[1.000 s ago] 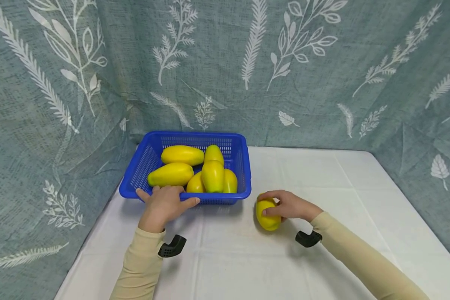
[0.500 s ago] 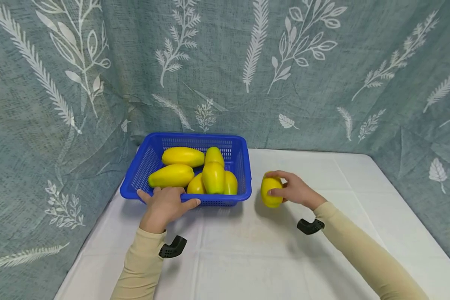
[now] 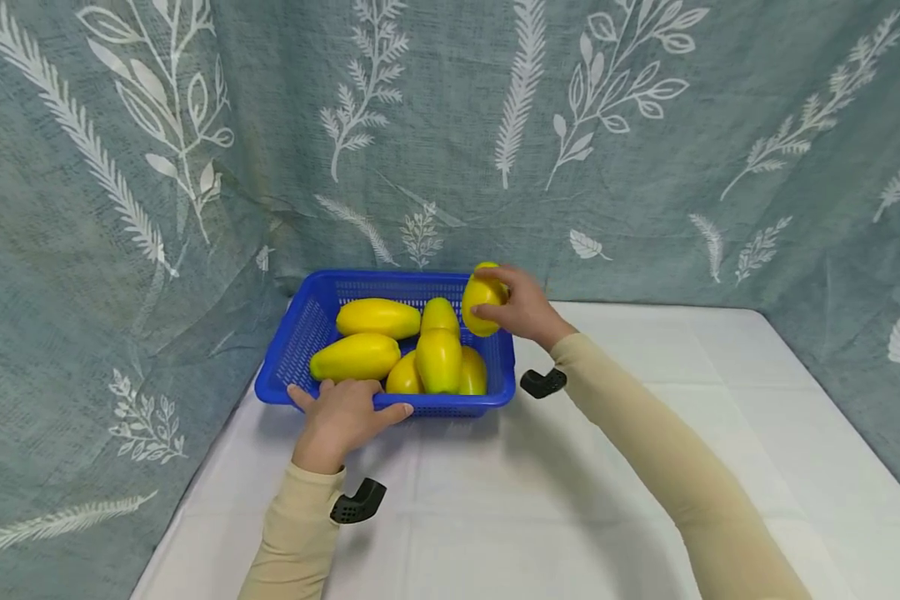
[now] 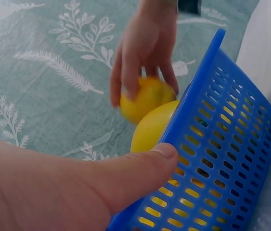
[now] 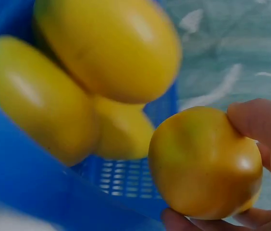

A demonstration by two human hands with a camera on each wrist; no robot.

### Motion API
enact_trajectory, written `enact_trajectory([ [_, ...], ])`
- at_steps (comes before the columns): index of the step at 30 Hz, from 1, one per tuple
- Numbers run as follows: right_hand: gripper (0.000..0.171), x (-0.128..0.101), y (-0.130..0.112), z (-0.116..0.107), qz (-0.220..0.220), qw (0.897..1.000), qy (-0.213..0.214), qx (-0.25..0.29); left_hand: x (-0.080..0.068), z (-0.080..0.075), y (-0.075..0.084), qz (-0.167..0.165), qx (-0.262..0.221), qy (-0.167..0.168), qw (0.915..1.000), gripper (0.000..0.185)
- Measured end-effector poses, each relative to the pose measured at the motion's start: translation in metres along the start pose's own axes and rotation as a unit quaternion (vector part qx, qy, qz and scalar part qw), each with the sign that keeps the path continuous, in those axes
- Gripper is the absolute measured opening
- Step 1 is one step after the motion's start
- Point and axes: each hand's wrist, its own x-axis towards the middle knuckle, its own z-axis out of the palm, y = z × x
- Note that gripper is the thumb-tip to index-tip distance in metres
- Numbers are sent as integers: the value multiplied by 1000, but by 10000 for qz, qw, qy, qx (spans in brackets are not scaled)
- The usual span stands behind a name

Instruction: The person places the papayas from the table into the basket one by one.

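Note:
My right hand (image 3: 521, 307) grips a yellow papaya (image 3: 483, 302), thumb on one side and fingers on the other, above the back right corner of the blue plastic basket (image 3: 270, 375). The right wrist view shows this papaya (image 5: 205, 163) end-on, with a greenish patch. At the basket's front rim my left hand (image 3: 345, 421) holds on, its fingers over the rim and its thumb (image 4: 140, 166) on the outer side. Several more papayas (image 3: 355, 357) lie inside, one (image 3: 438, 361) resting on top of others at the right.
A white cloth (image 3: 645, 417) covers the table. Behind it and at the sides hangs a grey-green curtain (image 3: 450, 125) with white leaf prints, close to the basket's back and left. A black wrist mount (image 3: 543, 383) sticks out from the right sleeve.
My right hand has lifted the papaya off the table and carried it left and away from me, over the basket's right side. The left hand has stayed on the rim.

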Motion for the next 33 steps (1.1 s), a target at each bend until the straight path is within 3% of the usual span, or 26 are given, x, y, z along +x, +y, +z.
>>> enact_trajectory([
  [8, 56, 22, -3, 26, -25, 9934, 22, -1144, -1, 1, 4, 24, -2, 21, 10000, 63],
  [15, 53, 23, -3, 28, 35, 9710, -446, -2350, 1, -1, 5, 17, 41, 45, 10000, 65],
  [33, 57, 27, -2, 33, 307, 9703, -768, -2275, 1, 1, 0, -14, 25, 30, 10000, 64],
])
